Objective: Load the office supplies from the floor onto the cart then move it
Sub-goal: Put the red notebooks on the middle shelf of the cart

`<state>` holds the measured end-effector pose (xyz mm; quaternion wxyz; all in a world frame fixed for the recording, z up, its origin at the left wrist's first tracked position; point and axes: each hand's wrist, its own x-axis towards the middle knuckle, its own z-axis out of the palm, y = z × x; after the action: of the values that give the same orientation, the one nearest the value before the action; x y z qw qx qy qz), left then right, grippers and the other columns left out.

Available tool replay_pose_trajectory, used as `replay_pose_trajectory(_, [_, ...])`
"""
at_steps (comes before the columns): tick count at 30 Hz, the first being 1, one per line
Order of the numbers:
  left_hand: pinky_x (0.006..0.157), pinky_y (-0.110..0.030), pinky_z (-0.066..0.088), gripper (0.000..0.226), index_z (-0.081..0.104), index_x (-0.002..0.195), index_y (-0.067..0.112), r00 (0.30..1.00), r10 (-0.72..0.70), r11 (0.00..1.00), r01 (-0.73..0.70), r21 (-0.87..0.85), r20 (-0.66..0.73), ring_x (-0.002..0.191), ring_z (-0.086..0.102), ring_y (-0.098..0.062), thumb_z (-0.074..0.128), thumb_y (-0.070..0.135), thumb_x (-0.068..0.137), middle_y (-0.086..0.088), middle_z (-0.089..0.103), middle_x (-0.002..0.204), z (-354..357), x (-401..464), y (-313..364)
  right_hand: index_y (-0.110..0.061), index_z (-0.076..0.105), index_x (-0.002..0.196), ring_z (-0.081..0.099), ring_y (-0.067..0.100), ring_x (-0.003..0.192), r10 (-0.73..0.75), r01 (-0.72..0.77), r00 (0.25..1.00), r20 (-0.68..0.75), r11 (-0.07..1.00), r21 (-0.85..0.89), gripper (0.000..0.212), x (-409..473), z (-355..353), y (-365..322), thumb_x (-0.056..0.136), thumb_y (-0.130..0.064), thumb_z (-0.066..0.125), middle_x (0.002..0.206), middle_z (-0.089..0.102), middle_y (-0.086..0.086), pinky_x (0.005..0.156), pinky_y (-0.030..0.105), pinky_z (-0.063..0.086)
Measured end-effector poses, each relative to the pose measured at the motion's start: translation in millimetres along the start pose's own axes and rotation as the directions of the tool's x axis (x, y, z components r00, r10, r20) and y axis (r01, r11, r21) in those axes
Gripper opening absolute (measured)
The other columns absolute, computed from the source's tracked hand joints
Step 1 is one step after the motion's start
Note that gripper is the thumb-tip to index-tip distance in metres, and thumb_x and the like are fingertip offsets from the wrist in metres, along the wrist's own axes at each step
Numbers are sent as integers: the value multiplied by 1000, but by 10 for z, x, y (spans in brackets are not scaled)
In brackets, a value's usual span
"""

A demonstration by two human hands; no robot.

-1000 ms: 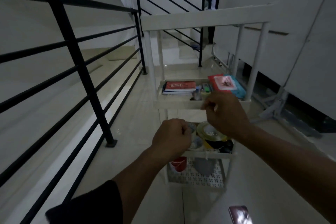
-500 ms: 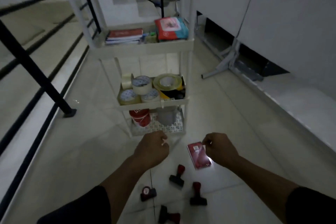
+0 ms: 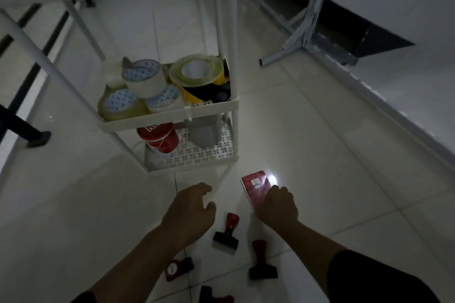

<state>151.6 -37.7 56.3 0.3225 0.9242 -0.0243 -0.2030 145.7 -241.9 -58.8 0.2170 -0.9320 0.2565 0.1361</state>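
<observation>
A white tiered cart point(image 3: 170, 115) stands on the tiled floor ahead of me. Its middle shelf holds several tape rolls point(image 3: 144, 81); the bottom shelf holds a red tub point(image 3: 160, 139) and a grey container point(image 3: 204, 130). A flat red box point(image 3: 254, 186) lies on the floor in front of the cart. My right hand point(image 3: 277, 205) rests on the near end of that box, fingers curled over it. My left hand point(image 3: 189, 209) hovers open above the floor, holding nothing. Several red-and-black stamps point(image 3: 227, 231) lie on the floor between and below my hands.
A black railing post point(image 3: 22, 128) stands on the left. A grey metal frame point(image 3: 307, 39) lies along the white wall on the right. Bare tiled floor point(image 3: 332, 155) stretches to the right of the cart.
My view has tipped further down and closer to the floor. My right hand has come down onto the red box. My left hand has opened from a fist.
</observation>
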Motion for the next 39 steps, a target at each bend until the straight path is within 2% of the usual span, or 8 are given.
replay_pose_trajectory(8, [100, -20, 39, 42, 55, 133, 18, 999, -34, 999, 34, -14, -28, 120, 53, -14, 59, 22, 92, 0, 56, 135, -68, 134, -128, -11, 47, 118, 48, 30, 112, 217, -213, 976, 25, 970, -113, 72, 203, 152, -121, 59, -39, 79, 118, 48, 13, 89, 42, 47])
replay_pose_trajectory(13, [90, -15, 37, 39, 58, 130, 18, 997, -56, 998, 54, -32, -54, 114, 56, -13, 61, 22, 91, 1, 59, 131, -129, 104, -136, -14, 49, 115, 50, 32, 113, 159, -157, 986, 48, 986, -47, 63, 245, 176, -149, 66, -47, 72, 116, 51, 12, 92, 45, 46])
replay_pose_trajectory(16, [90, -15, 36, 39, 57, 130, 17, 997, -50, 998, 47, -37, -63, 115, 55, -14, 60, 21, 91, 0, 59, 131, -151, 55, -115, -17, 58, 91, 64, 26, 89, 159, -168, 984, 79, 977, 130, 44, 228, 164, -168, 67, -54, 58, 92, 65, 3, 88, 44, 51])
replay_pose_trajectory(19, [90, -15, 37, 38, 57, 129, 17, 996, -39, 998, 36, -44, -77, 115, 55, -15, 60, 21, 91, -1, 59, 131, -220, -22, -63, -20, 57, 77, 65, 19, 65, 31, -46, 998, 60, 961, 274, 34, 131, 52, -178, 77, -54, 54, 72, 66, -1, 75, 41, 57])
replay_pose_trajectory(28, [90, -24, 46, 24, 66, 112, 19, 982, 2, 1000, -6, -20, -187, 104, 58, -12, 59, 22, 90, 3, 65, 117, -659, -426, 155, -16, 57, 72, 61, 17, 53, -368, 377, 925, -97, 849, 372, 33, -502, -907, -540, 88, -46, 55, 59, 63, -1, 54, 38, 54])
replay_pose_trajectory(33, [78, -34, 57, 14, 71, 84, 22, 937, 62, 998, -53, 37, -343, 81, 65, -13, 57, 22, 85, 3, 71, 90, -1123, -722, 374, -19, 56, 70, 60, 18, 54, -551, 607, 794, -257, 689, 397, 23, -985, -1688, -960, 86, -35, 57, 58, 62, -1, 54, 41, 52])
replay_pose_trajectory(36, [76, -31, 56, 18, 75, 83, 20, 897, 103, 994, -80, 72, -431, 82, 66, -15, 57, 21, 83, 1, 73, 86, -1460, -888, 527, -24, 56, 70, 56, 9, 52, -617, 720, 694, -372, 584, 374, 17, -1252, -2161, -1285, 87, -23, 60, 57, 59, -4, 50, 24, 45])
replay_pose_trajectory(39, [73, -35, 57, 20, 75, 80, 16, 848, 152, 988, -130, 78, -507, 78, 67, -18, 56, 22, 83, -2, 73, 81, -1781, -1023, 648, -19, 52, 68, 50, 10, 52, -668, 814, 575, -472, 527, 245, 21, -1466, -2591, -1662, 86, -17, 61, 55, 52, -4, 47, 20, 35])
